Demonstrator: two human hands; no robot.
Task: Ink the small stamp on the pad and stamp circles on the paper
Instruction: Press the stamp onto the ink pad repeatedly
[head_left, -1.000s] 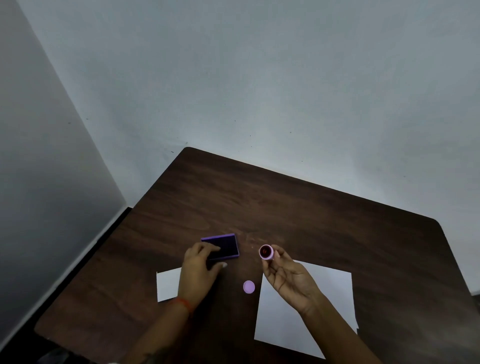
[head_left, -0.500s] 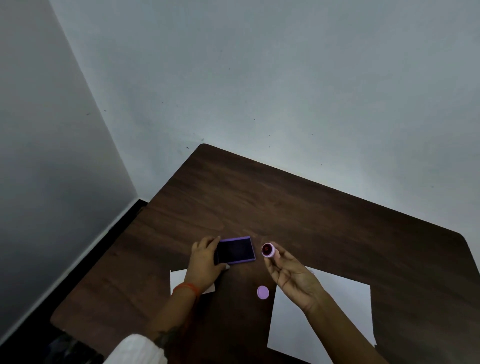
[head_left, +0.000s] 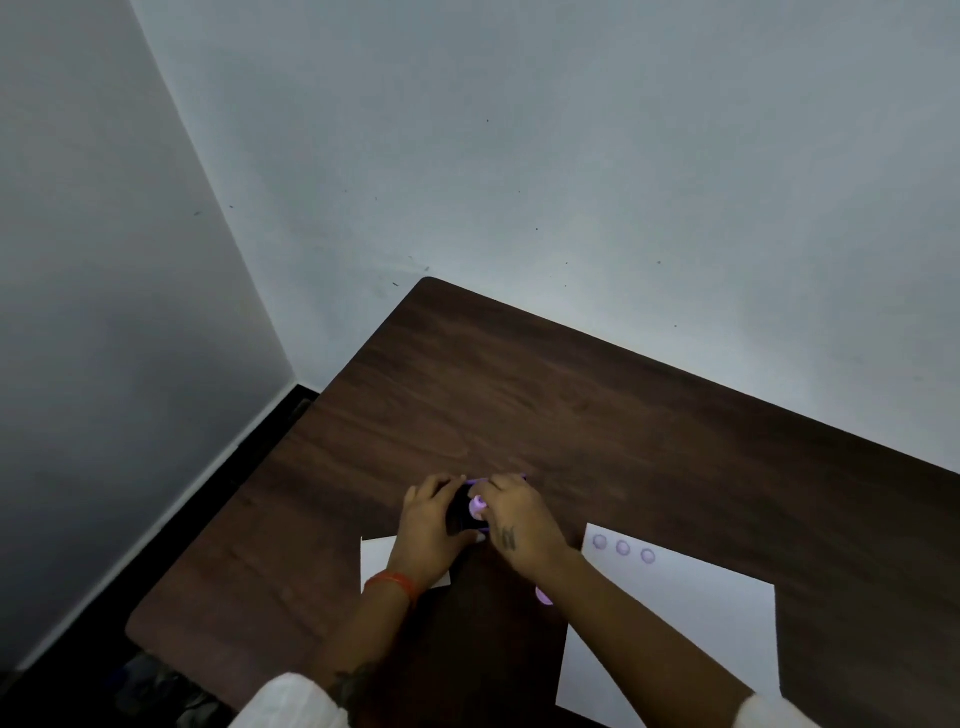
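Observation:
The purple ink pad (head_left: 465, 512) lies open on the dark wooden table (head_left: 519, 395), mostly covered by both hands. My left hand (head_left: 431, 525) grips its left side. My right hand (head_left: 514, 519) holds the small round purple stamp (head_left: 477, 506) face down on the pad's dark surface. A white sheet of paper (head_left: 675, 634) lies to the right with three purple circles (head_left: 623, 548) printed along its far edge.
A small white paper slip (head_left: 376, 564) lies under my left wrist. A round purple cap (head_left: 544, 596) peeks out beneath my right forearm. Grey walls close off the far side and the left. The table's left edge drops to a dark floor.
My right hand has turned over and moved left, bringing the stamp down onto the pad. The left hand stays on the pad. The view has shifted, and three printed circles show on the paper.

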